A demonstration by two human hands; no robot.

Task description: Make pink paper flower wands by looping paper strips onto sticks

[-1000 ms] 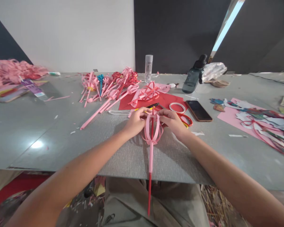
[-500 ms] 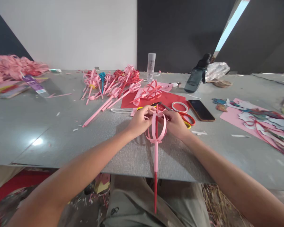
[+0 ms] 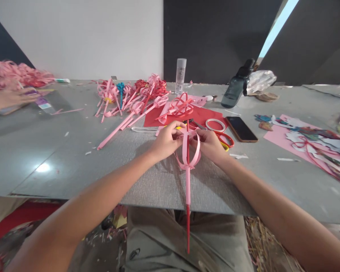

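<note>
Both my hands hold one paper craft over the near middle of the grey table (image 3: 73, 162). It is a pink paper-strip lantern (image 3: 188, 151) on a red stick (image 3: 188, 226) that hangs down past the table edge toward my lap. My left hand (image 3: 166, 141) pinches the top of the pink loops from the left. From the right, my right hand (image 3: 209, 145) grips the same top end of the loops. The strips bow outward around the stick.
Several finished pink and red paper wands (image 3: 130, 102) lie behind my hands, with red paper (image 3: 198, 115), a tape ring (image 3: 215, 124), red scissors (image 3: 225, 139) and a phone (image 3: 240, 129). A glue bottle (image 3: 180, 75) and dark water bottle (image 3: 236, 88) stand further back. Another person's hand (image 3: 8, 99) is at far left.
My hands have shifted slightly on the top of the pink loops, and the view has tilted. Another person's hand has come into view at far left.
</note>
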